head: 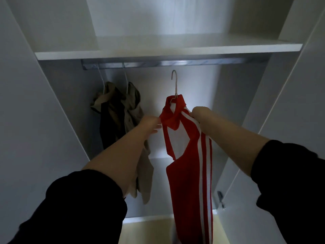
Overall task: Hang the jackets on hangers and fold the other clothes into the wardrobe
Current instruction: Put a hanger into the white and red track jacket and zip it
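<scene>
A red jacket with white stripes hangs on a wire hanger that I hold up inside the open wardrobe. The hanger's hook is free in the air, a little below the metal rail. My left hand pinches the jacket's left shoulder by the collar. My right hand grips its right shoulder. Two jackets, one beige and black and one khaki, hang on white hangers at the rail's left end.
A white shelf runs above the rail. The wardrobe's side walls stand left and right, with an open door and hinge at the right. A light wooden floor shows at the bottom.
</scene>
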